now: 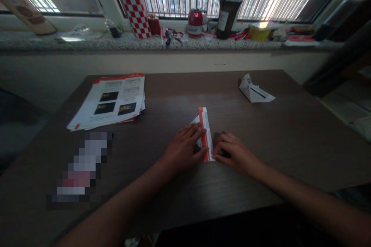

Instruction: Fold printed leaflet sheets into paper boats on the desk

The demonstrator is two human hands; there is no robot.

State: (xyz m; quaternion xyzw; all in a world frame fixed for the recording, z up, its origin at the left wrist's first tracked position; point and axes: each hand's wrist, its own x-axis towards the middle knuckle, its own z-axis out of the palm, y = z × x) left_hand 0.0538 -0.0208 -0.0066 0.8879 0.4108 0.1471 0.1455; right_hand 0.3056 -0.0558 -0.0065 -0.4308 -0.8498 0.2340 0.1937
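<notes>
A folded sheet of paper (207,135), white with an orange-red stripe, lies on the table between my hands. Its upper part is a narrow strip, and a white corner shows at its left. My left hand (185,144) rests on the paper's left side with fingers stretched out across it, hiding part of it. At the lower right edge, my right hand (232,152) is closed, thumb and forefinger pinched at the paper's border. Farther back on the right stands a folded paper shape (255,92) with printed text, apart from both hands.
A stack of printed sheets (116,102) lies at the back left of the brown table (179,92). In front of it is a pixelated flat object (84,166). Along the windowsill (95,44) stand a red can (195,24), a dark cup (228,17) and a checkered bottle (137,17).
</notes>
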